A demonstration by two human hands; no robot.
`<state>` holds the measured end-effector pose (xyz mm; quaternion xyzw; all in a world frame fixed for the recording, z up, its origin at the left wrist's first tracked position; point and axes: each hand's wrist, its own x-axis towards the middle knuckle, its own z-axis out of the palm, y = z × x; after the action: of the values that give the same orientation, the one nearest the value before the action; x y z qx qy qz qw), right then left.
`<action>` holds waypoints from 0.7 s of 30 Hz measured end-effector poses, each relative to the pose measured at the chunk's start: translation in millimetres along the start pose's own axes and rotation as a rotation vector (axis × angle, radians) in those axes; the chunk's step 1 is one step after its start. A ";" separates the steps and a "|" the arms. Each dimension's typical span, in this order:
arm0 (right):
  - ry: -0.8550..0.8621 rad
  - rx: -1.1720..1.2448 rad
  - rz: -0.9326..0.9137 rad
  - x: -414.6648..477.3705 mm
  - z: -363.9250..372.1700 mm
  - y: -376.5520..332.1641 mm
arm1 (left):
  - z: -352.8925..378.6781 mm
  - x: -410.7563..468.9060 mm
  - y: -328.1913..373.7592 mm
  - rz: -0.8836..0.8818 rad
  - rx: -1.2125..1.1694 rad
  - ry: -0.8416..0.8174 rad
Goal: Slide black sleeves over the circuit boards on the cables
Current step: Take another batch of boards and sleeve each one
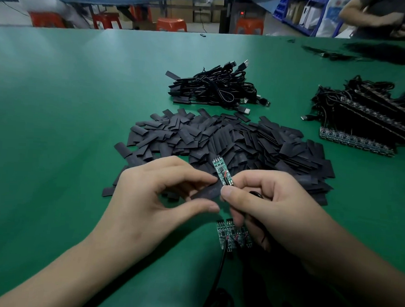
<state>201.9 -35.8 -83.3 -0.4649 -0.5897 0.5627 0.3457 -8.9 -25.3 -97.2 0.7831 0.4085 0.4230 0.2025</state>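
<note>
Above the green surface (57, 127), your right hand (271, 211) pinches the circuit board (221, 172) by its lower end, long axis pointing up-frame, while your left hand (152, 197) pinches the black sleeve (206, 192) just lower-left of it.

The green table (57, 122) lay open on the left, while the sleeve pile (232, 141), a cable bundle (219, 88) and stacked boards (367, 119) blocked the middle and right.

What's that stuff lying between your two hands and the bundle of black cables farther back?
A loose heap of black sleeves, spread on the green table, as the head view shows.
</note>
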 end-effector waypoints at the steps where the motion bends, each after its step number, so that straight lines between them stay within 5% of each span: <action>1: -0.012 0.007 0.001 0.1 0.1 1.1 | -0.1 -0.2 0.9 0.012 0.025 0.006; 15: -0.128 -0.479 -0.121 1.0 -25.1 0.3 | -4.4 -0.3 -1.9 -0.028 0.089 0.074; 21: -0.203 -0.454 -0.083 1.5 -24.8 0.5 | -6.6 0.4 1.1 0.031 0.142 0.042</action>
<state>224.6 -26.0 -80.8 -0.4471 -0.7511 0.4452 0.1941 -13.8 -25.7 -92.6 0.7926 0.4295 0.4123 0.1315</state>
